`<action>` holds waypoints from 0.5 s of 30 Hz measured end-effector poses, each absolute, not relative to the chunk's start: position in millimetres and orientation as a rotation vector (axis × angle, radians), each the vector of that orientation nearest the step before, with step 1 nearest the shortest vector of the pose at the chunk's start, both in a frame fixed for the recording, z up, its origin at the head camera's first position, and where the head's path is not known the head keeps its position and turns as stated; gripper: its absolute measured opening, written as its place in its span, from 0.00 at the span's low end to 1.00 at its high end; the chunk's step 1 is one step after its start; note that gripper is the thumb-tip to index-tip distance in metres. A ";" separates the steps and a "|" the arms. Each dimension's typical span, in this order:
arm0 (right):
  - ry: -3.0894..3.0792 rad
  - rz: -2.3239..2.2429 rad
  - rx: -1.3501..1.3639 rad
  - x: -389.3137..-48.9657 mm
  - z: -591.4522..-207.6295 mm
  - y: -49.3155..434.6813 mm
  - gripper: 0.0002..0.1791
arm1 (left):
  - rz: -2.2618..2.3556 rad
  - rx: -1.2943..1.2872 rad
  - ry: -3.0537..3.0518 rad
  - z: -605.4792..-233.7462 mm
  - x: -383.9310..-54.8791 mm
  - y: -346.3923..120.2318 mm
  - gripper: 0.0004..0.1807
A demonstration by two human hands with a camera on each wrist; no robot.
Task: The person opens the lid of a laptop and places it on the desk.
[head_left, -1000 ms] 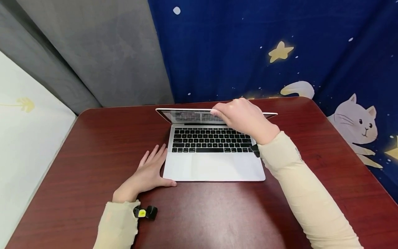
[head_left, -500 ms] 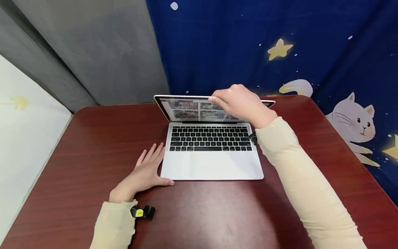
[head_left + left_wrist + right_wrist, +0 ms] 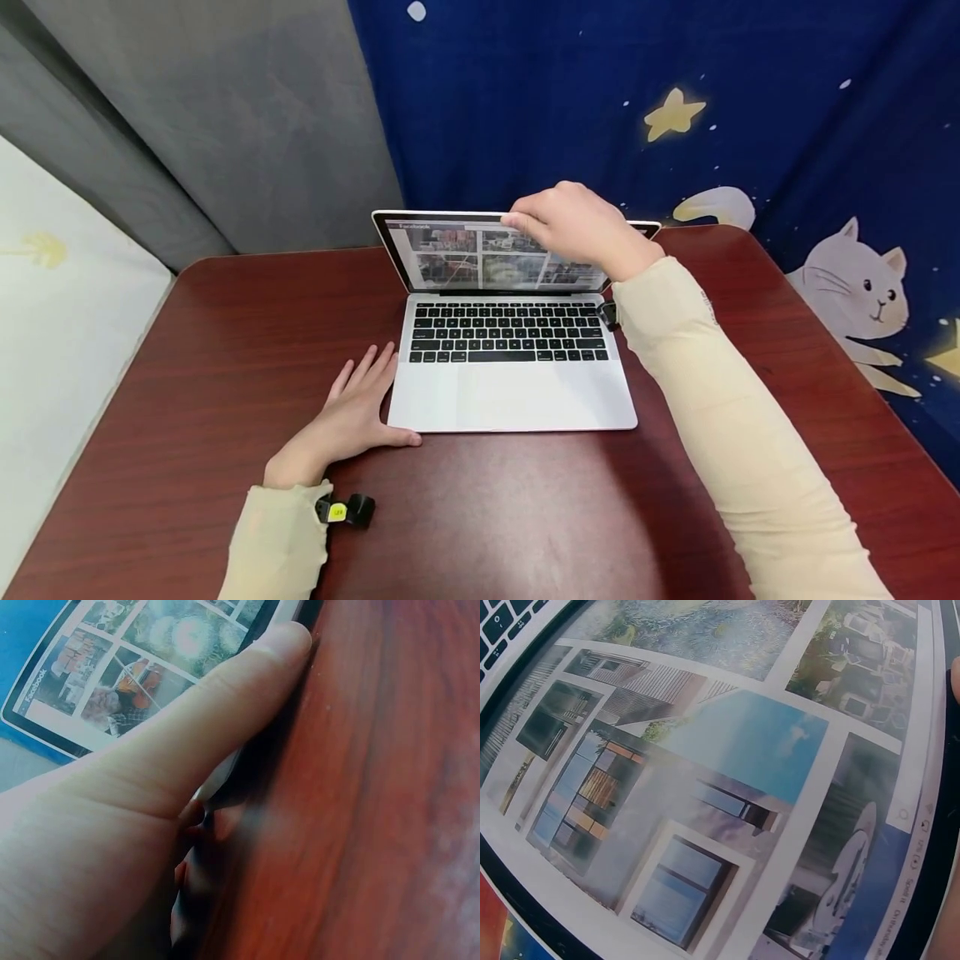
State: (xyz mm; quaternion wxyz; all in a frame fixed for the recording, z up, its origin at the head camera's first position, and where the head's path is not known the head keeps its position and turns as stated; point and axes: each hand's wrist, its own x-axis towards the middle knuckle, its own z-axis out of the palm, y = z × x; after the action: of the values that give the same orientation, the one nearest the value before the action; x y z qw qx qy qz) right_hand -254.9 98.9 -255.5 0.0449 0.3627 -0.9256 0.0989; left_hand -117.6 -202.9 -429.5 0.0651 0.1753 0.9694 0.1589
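Note:
A silver laptop (image 3: 525,398) with a black keyboard lies on the table, its lid raised and the lit screen (image 3: 480,258) showing a page of photos. My right hand (image 3: 573,223) pinches the lid's top edge right of its middle, thumb on the screen side. In the right wrist view the screen (image 3: 727,780) fills the picture, with only a bit of that hand at the right border. My left hand (image 3: 348,417) rests at the laptop's front left corner, fingers spread straight along the left side. Its thumb (image 3: 247,682) reaches along the front edge in the left wrist view.
The dark red wooden table (image 3: 247,350) reaches back to a grey curtain (image 3: 277,125) and a blue curtain (image 3: 525,100) with stars and a cat. A white panel (image 3: 67,333) stands along the left side. A small black wrist camera (image 3: 360,510) sits at the left sleeve.
My right hand has moved up with the lid, which has swung from nearly edge-on to more upright, so more of the screen shows. My left hand has stayed at the corner.

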 end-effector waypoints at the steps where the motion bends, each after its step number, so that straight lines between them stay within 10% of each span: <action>1: -2.824 0.292 1.095 -255.9 -255.1 98.8 0.23 | 0.479 0.525 2.926 -429.1 -117.5 -202.9 0.68; 15: -2.796 0.133 0.943 -264.1 -253.5 96.1 0.25 | 0.485 0.527 2.915 -429.3 -119.0 -203.3 0.68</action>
State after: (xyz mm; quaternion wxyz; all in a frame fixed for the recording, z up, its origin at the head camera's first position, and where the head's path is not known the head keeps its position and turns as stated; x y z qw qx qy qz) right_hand -264.1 96.1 -253.5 0.0939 0.3180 -0.9424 0.0448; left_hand -119.0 -203.3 -429.3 0.0701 0.1750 0.9687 0.1613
